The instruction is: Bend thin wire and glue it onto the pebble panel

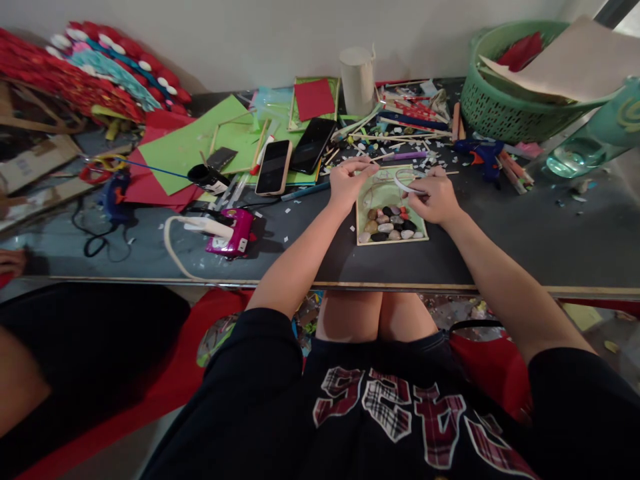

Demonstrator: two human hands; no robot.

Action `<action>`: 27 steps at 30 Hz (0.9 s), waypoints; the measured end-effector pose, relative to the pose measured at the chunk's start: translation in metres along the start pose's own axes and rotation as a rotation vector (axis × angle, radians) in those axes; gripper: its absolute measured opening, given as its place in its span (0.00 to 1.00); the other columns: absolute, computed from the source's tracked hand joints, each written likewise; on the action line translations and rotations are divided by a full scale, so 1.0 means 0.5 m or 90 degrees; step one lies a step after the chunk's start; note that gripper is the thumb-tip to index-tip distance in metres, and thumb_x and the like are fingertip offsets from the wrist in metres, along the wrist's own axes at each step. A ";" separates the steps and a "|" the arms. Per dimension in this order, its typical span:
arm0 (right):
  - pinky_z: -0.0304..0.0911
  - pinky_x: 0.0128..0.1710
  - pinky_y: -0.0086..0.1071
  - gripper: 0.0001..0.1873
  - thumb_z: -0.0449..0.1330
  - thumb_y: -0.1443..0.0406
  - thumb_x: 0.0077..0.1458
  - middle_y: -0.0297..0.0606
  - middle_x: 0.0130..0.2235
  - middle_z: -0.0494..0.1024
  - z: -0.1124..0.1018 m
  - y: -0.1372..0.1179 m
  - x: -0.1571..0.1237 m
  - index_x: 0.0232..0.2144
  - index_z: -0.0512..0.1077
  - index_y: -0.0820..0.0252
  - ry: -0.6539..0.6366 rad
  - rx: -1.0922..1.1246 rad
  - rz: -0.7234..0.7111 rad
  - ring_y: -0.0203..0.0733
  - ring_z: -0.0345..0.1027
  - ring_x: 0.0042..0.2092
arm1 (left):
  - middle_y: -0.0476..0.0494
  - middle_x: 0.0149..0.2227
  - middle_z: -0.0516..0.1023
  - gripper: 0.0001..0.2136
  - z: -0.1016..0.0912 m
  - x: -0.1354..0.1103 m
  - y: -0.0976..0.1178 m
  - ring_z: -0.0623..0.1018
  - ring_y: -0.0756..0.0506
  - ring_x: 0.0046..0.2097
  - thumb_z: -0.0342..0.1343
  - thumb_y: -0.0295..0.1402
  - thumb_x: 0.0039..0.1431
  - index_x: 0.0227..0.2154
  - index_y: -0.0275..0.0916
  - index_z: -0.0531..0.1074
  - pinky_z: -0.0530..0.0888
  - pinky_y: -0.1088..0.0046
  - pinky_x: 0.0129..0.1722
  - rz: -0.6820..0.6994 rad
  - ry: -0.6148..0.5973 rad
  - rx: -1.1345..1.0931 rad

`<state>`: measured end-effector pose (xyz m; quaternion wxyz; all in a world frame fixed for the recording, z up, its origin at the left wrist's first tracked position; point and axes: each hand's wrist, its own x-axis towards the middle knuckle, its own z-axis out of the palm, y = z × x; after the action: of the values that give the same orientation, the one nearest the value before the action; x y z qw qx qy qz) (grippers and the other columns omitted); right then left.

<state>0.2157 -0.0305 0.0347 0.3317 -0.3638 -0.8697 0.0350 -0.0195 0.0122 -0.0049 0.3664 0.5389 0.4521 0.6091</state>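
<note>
A small shallow frame with a pale green base [383, 193] and light edging lies before me. Several pebbles [385, 227], dark, white, tan and reddish, cover its lower half. My right hand [434, 195] is over the frame's right side, its fingers closed on a curled white paper strip [400, 181]. A thin wooden stick pokes out beyond these fingers; I cannot tell if it is held. At the frame's upper left corner, my left hand [350, 179] has its thumb and fingertips pinched together. Whatever may be between them is too small to make out.
Two phones [273, 168] and coloured paper [193, 143] lie to the left, beside a purple power adapter [231, 232]. Sticks and scraps are strewn behind the frame. At right are a blue glue gun [479, 152], a green basket [505, 120] and a bottle [580, 150]. Another person sits at left.
</note>
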 end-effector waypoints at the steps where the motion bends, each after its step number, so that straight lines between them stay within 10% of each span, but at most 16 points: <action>1: 0.57 0.41 0.42 0.16 0.50 0.60 0.55 0.31 0.18 0.68 -0.001 0.000 0.000 0.20 0.71 0.55 -0.002 0.003 0.002 0.38 0.53 0.23 | 0.45 0.37 0.83 0.24 -0.001 0.001 0.002 0.82 0.43 0.45 0.77 0.56 0.37 0.22 0.41 0.79 0.76 0.65 0.47 -0.002 0.028 0.002; 9: 0.58 0.43 0.43 0.14 0.52 0.60 0.54 0.30 0.17 0.67 -0.001 -0.003 0.000 0.21 0.72 0.54 -0.005 0.022 0.021 0.40 0.56 0.24 | 0.45 0.29 0.82 0.25 -0.026 0.021 -0.017 0.83 0.42 0.42 0.63 0.60 0.57 0.20 0.43 0.78 0.76 0.61 0.53 0.026 0.110 0.128; 16: 0.57 0.43 0.44 0.15 0.51 0.61 0.54 0.30 0.17 0.67 0.001 -0.002 0.000 0.23 0.75 0.54 -0.004 0.021 0.019 0.39 0.55 0.23 | 0.45 0.63 0.77 0.18 -0.069 0.051 -0.055 0.71 0.33 0.66 0.73 0.53 0.48 0.37 0.48 0.83 0.61 0.52 0.73 0.057 0.165 0.161; 27: 0.59 0.43 0.43 0.14 0.52 0.61 0.53 0.31 0.18 0.68 0.000 -0.003 0.001 0.23 0.75 0.55 -0.016 0.016 0.038 0.39 0.55 0.24 | 0.43 0.55 0.83 0.14 -0.051 0.037 -0.045 0.75 0.33 0.61 0.67 0.52 0.58 0.35 0.48 0.83 0.64 0.51 0.70 0.162 0.146 0.246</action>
<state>0.2147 -0.0317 0.0356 0.3241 -0.3852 -0.8619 0.0605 -0.0485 0.0327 -0.0203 0.1235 0.5788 0.5272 0.6098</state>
